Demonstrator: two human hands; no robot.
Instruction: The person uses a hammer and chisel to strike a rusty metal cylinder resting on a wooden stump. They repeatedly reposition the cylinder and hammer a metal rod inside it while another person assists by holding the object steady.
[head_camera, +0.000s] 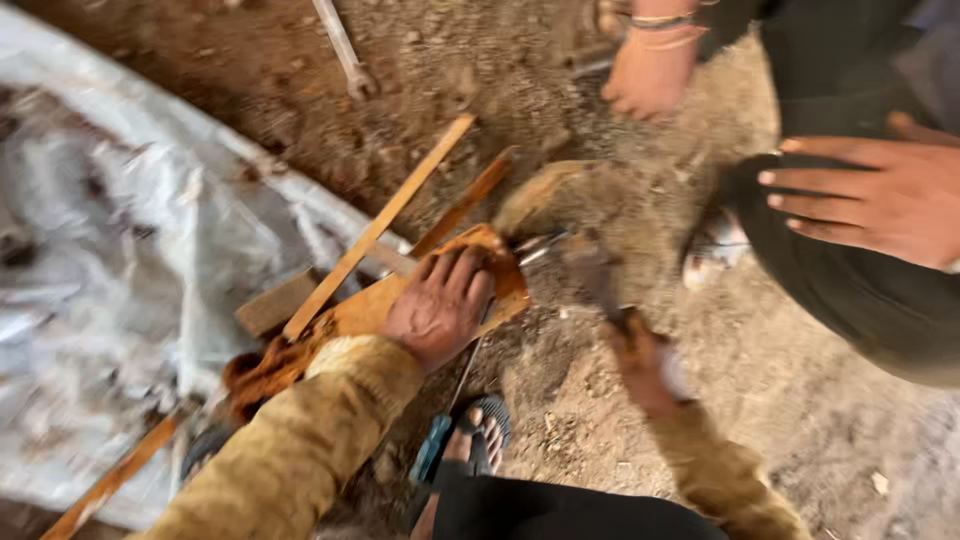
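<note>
My left hand (440, 303) presses flat on a rusty orange piece of wood or metal (350, 310) lying on the dirt. My right hand (645, 365), blurred by motion, grips the handle of a hammer-like tool (590, 270) whose head sits near the piece's right end, by a shiny metal bit (535, 248). My foot in a dark sandal (478, 440) rests on the ground below the piece.
Another person squats at the right, a hand (880, 195) resting on a dark trouser knee and a bare foot (650, 75) at the top. Thin wooden slats (385, 225) lie across a grey-white plastic sheet (110, 260). A metal rod (340, 45) lies at the top.
</note>
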